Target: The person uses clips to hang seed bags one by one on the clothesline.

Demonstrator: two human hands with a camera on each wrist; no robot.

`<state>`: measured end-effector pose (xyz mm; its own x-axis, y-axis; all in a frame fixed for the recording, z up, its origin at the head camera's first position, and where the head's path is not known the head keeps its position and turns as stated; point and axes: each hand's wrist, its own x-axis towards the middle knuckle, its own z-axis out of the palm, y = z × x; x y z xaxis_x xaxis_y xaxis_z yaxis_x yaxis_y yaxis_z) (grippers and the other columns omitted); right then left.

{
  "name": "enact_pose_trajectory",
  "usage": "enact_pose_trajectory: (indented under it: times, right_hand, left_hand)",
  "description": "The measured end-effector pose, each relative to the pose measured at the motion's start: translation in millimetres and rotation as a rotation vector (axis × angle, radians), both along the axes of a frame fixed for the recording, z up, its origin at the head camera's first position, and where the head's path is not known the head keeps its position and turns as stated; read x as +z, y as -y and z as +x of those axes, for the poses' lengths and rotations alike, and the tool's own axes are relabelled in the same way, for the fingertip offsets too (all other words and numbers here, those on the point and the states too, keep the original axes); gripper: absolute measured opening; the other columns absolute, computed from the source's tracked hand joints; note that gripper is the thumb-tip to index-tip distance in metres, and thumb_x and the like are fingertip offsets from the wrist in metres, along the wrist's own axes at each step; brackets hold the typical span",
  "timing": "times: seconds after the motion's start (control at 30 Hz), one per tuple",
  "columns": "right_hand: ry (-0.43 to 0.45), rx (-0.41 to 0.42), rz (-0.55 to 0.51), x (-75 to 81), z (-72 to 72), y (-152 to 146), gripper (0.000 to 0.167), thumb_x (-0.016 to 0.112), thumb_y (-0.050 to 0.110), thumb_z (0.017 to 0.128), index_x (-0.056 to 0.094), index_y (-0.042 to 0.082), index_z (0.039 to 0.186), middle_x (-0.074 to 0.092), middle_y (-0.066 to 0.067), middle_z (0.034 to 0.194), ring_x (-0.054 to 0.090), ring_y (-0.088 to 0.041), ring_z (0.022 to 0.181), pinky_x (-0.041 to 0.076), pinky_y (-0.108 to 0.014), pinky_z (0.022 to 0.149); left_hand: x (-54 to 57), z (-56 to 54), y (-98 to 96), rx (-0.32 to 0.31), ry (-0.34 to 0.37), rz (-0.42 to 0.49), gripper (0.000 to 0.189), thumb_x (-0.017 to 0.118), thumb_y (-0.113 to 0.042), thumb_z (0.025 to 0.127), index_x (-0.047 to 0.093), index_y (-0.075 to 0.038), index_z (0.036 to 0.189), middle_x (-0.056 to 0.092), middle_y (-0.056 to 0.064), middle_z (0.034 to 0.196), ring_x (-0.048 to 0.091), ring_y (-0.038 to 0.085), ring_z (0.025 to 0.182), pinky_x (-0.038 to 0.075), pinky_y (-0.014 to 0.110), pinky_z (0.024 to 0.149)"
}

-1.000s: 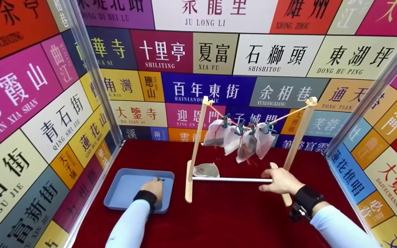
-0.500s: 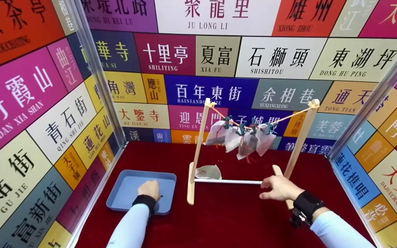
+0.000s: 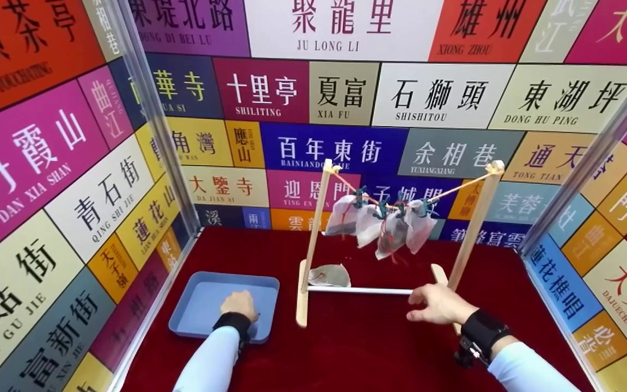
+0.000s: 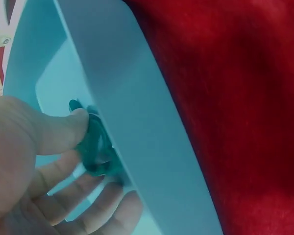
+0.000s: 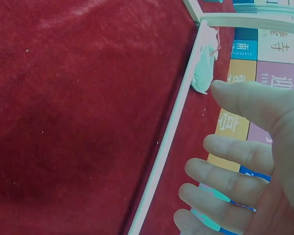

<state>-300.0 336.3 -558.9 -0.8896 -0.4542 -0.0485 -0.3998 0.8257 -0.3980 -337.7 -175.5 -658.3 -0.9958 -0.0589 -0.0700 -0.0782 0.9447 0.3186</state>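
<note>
My left hand (image 3: pixel 240 306) is down inside the blue tray (image 3: pixel 196 305), near its right wall. In the left wrist view its thumb and fingers pinch a small green plastic clip (image 4: pixel 94 149); the head view hides this clip behind the hand. My right hand (image 3: pixel 437 305) hovers by the right foot of the wooden rack (image 3: pixel 316 234), fingers spread and holding nothing. Whether it touches the rack cannot be told. Several white mesh bags (image 3: pixel 395 231) with red strings hang from the rack's cord by green clips. Another bag (image 3: pixel 331 275) lies on the cloth behind the white crossbar (image 3: pixel 368 291).
Dark red cloth (image 3: pixel 346 354) covers the table. Panels of coloured street signs (image 3: pixel 444 92) enclose the back and both sides, joined by clear corner strips. The rack's right post (image 3: pixel 474 228) rises behind my right hand.
My left hand has turned and shifted slightly within the tray; the dark tip seen beside it earlier is now hidden. My right hand has moved only a little. The hanging bags sway slightly.
</note>
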Motion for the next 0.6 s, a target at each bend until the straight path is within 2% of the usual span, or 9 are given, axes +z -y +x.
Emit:
enact_pose_trajectory:
  times: [0.07,0.17,0.27,0.43,0.53,0.6]
  right_hand:
    - [-0.005,0.009,-0.005,-1.2,0.5,1.5,0.040,0.092,0.033,0.088,0.083,0.001,0.110,0.086,-0.015,0.107,0.081,-0.040,0.103,0.065,-0.048,0.090]
    - [-0.017,0.027,-0.011,-2.8,2.4,2.6,0.038,0.093,0.032,0.088,0.083,0.001,0.109,0.086,-0.013,0.104,0.081,-0.037,0.098,0.065,-0.043,0.087]
    - [-0.032,0.044,-0.014,-2.6,4.7,3.4,0.037,0.093,0.031,0.089,0.083,0.001,0.108,0.087,-0.011,0.102,0.081,-0.034,0.094,0.065,-0.041,0.084]
    - [-0.042,0.062,-0.033,-0.5,8.2,6.5,0.035,0.092,0.032,0.091,0.084,0.004,0.109,0.087,-0.009,0.102,0.082,-0.034,0.095,0.066,-0.041,0.083]
    - [-0.057,0.069,-0.062,0.2,9.3,9.3,0.033,0.091,0.032,0.092,0.084,0.005,0.109,0.087,-0.009,0.102,0.082,-0.032,0.094,0.065,-0.040,0.082]
    - [-0.078,0.072,-0.080,1.1,10.3,11.6,0.031,0.091,0.031,0.093,0.084,0.005,0.109,0.088,-0.009,0.100,0.082,-0.030,0.093,0.065,-0.038,0.081]
  left_hand:
    - [-3.1,-0.9,0.3,-0.024,-0.030,0.038,0.026,0.091,-0.017,0.086,0.077,0.003,0.095,0.082,0.026,0.101,0.081,0.048,0.096,0.068,0.061,0.085]
    - [-6.6,-0.9,-3.3,-0.051,-0.091,0.101,0.026,0.086,-0.009,0.084,0.073,0.005,0.102,0.080,0.026,0.097,0.079,0.049,0.095,0.067,0.061,0.086]
    - [-5.0,-2.3,-11.4,-0.065,-0.166,0.141,0.028,0.081,-0.003,0.081,0.070,0.004,0.107,0.078,0.024,0.095,0.078,0.049,0.093,0.066,0.061,0.086]
    - [16.2,-9.0,-27.3,-0.058,-0.280,0.197,0.014,0.079,-0.001,0.087,0.071,-0.001,0.098,0.079,0.021,0.091,0.079,0.048,0.090,0.066,0.060,0.081]
    - [33.3,-13.1,-36.2,-0.035,-0.350,0.239,0.009,0.080,-0.004,0.092,0.075,-0.003,0.100,0.082,0.022,0.096,0.081,0.048,0.092,0.067,0.060,0.081]
    - [43.6,-14.2,-44.0,-0.026,-0.369,0.263,0.009,0.079,-0.008,0.096,0.078,-0.006,0.104,0.084,0.021,0.099,0.082,0.045,0.094,0.068,0.058,0.083]
